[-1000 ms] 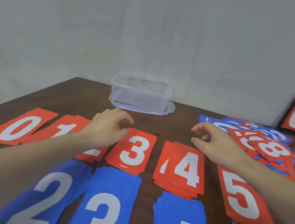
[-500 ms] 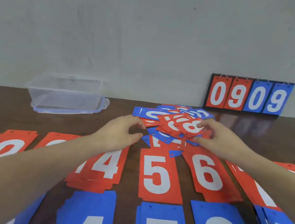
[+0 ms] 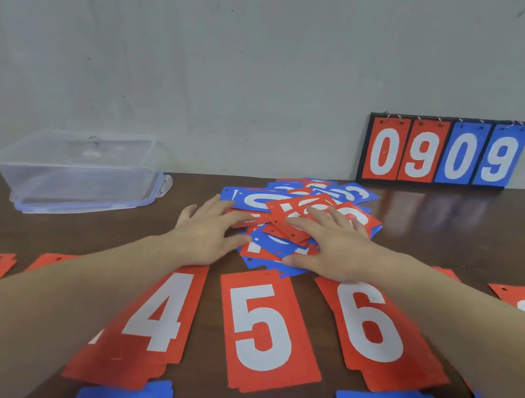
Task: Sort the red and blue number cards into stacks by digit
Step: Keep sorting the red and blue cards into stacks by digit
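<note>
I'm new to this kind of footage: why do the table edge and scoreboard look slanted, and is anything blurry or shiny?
Head view: the wide lens bends and tilts the table edge and scoreboard; the polished wood mirrors the scoreboard behind the loose pile; both hands, left and right, look slightly soft.

Left hand [image 3: 210, 235] and right hand [image 3: 332, 248] reach forward, fingers [image 3: 321, 215] flat

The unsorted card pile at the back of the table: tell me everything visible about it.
The unsorted card pile is a loose, overlapping heap of thin red and blue cards with white digits and small punched holes, lying flat at mixed angles on the dark wooden table. The left hand and the right hand rest on it, fingers spread.
</note>
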`<state>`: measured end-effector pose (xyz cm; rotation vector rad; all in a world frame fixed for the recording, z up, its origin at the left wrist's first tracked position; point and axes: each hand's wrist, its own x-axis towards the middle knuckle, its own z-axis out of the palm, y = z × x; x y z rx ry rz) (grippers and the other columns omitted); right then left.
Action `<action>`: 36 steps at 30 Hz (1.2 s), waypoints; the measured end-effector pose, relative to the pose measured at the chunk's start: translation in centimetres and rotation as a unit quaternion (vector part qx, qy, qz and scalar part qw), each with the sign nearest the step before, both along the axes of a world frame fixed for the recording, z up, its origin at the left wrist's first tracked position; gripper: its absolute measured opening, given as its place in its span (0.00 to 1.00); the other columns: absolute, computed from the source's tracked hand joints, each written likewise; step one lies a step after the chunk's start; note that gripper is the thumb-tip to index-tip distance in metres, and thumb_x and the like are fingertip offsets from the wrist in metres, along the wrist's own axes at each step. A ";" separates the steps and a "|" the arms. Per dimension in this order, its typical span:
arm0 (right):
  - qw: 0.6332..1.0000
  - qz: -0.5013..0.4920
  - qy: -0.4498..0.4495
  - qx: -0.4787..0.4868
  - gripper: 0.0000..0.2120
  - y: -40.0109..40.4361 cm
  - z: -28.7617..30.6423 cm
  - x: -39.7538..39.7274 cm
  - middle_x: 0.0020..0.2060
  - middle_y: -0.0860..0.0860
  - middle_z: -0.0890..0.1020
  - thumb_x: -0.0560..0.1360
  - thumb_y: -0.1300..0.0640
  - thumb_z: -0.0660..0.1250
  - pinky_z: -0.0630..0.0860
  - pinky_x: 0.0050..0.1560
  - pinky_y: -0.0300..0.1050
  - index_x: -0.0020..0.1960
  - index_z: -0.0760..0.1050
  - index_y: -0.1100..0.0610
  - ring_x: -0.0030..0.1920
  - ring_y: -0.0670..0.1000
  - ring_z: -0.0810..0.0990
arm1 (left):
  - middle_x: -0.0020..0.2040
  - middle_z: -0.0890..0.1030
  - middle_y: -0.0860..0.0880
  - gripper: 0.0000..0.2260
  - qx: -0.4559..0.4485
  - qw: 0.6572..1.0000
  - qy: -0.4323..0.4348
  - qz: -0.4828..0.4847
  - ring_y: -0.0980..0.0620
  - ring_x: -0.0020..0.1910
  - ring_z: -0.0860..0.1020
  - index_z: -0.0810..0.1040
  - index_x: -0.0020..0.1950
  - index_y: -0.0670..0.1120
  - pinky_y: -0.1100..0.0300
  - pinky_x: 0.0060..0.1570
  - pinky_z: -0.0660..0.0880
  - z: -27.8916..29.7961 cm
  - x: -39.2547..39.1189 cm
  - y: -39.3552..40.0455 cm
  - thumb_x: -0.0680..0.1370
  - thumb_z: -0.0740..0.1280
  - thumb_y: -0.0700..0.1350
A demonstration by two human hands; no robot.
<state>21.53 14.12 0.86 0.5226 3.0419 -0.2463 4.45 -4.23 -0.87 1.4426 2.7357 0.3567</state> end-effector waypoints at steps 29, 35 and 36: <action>0.980 -0.125 0.118 -0.104 0.46 8.0 -2.3 -2.8 0.72 0.47 0.72 0.65 0.21 0.60 0.74 0.67 0.53 0.78 0.61 0.41 0.68 0.52 0.74 | 0.51 0.80 0.58 0.08 0.176 0.981 -0.061 0.043 0.54 0.51 0.78 0.75 0.50 0.54 0.54 0.53 0.73 -1.0 -2.3 1.9 0.80 0.63 0.57; 0.989 -0.096 0.093 -0.060 0.39 7.5 -2.2 -2.7 0.80 0.46 0.59 0.74 0.27 0.58 0.54 0.77 0.56 0.80 0.56 0.41 0.80 0.51 0.55 | 0.64 0.79 0.50 0.18 0.127 0.982 -0.082 0.115 0.47 0.60 0.78 0.69 0.70 0.54 0.52 0.59 0.73 0.2 -4.6 3.8 0.82 0.60 0.58; 0.989 -0.094 0.096 -0.061 0.36 7.3 -2.1 -2.5 0.79 0.46 0.62 0.75 0.28 0.59 0.54 0.77 0.55 0.79 0.58 0.40 0.79 0.51 0.58 | 0.67 0.77 0.50 0.20 0.106 0.985 -0.076 0.111 0.47 0.64 0.76 0.67 0.73 0.55 0.51 0.63 0.72 0.3 -4.7 4.0 0.82 0.59 0.59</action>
